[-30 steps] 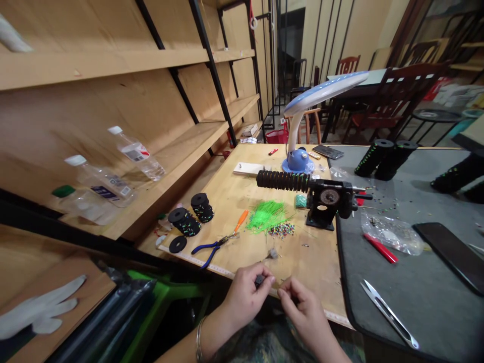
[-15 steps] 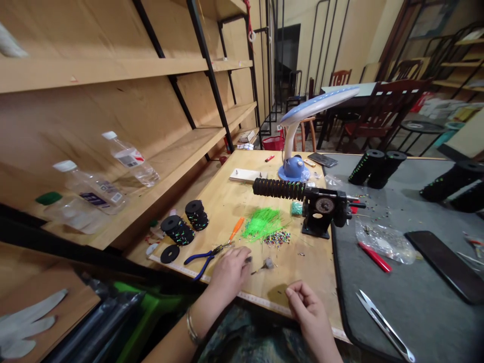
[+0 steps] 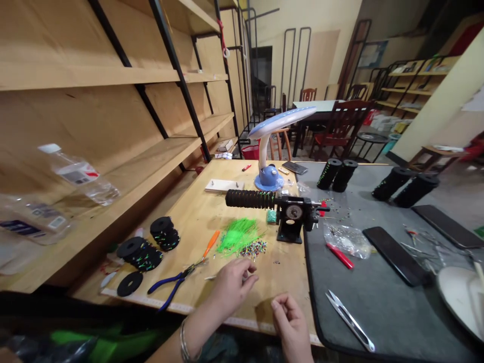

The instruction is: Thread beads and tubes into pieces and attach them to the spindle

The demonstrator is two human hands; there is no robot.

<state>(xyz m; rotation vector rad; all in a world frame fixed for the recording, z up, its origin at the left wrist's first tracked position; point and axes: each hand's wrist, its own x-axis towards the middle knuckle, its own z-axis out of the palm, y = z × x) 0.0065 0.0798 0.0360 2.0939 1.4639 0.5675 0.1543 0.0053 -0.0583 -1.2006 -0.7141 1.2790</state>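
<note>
My left hand (image 3: 233,283) hovers palm down above the wooden table, its fingers loosely bent and the thumb apart from them. Nothing shows between them. A small pale stick (image 3: 210,278) pokes out beside that hand. Near the table's front edge, my right hand (image 3: 289,317) is closed, thumb pressed to the index finger; whatever it may hold is too small to see. Beyond the left hand lie bright green strands (image 3: 239,236) and a heap of multicoloured beads (image 3: 254,248). Blue-handled pliers (image 3: 176,283) and an orange-handled tool (image 3: 212,243) rest to the left.
A black hand-cranked device (image 3: 293,216) carries a ribbed black roll (image 3: 250,199). Behind it stands a blue lamp (image 3: 269,177). Black foam spools (image 3: 139,253) sit at left. On the grey mat (image 3: 340,275) lie thread snips (image 3: 350,320), a red pen-like item (image 3: 340,256) and a phone (image 3: 395,255).
The view has swung right, so things appear further left. My left hand has lifted and curled over the spot where a small grey piece lay, now out of sight. The right hand stays pinched.
</note>
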